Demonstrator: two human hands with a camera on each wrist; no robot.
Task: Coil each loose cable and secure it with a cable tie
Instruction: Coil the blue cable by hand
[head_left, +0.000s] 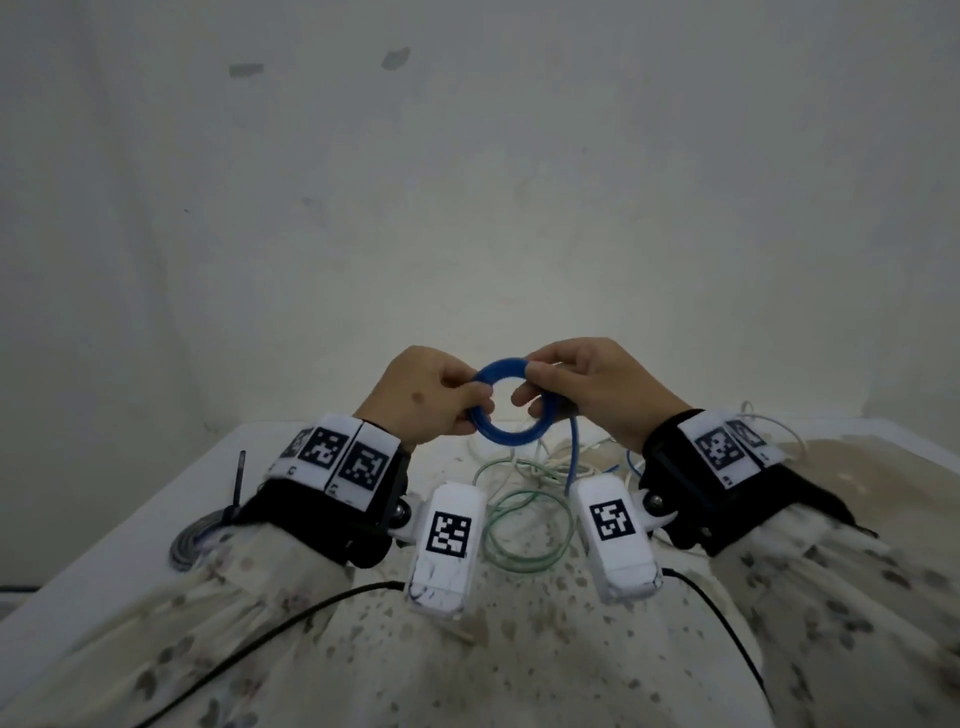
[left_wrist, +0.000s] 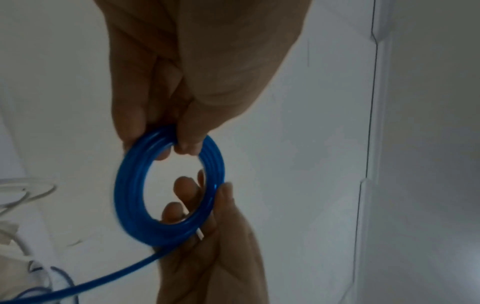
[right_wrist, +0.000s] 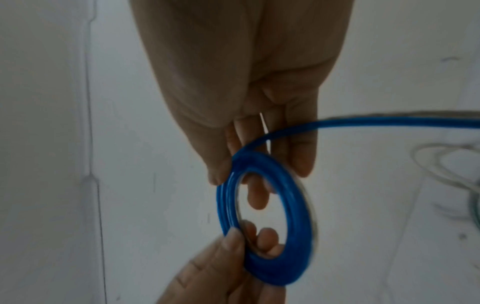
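Both hands hold a blue cable coil (head_left: 506, 408) up above the table (head_left: 130, 561): the left hand (head_left: 431, 397) pinches one side, the right hand (head_left: 597, 389) the opposite. It looks light, smooth and springy, a neat round ring best gripped across all turns. A thin white strip (right_wrist: 265, 131), maybe the tie, sits in the right fingers; the tail (left_wrist: 91, 281) trails down
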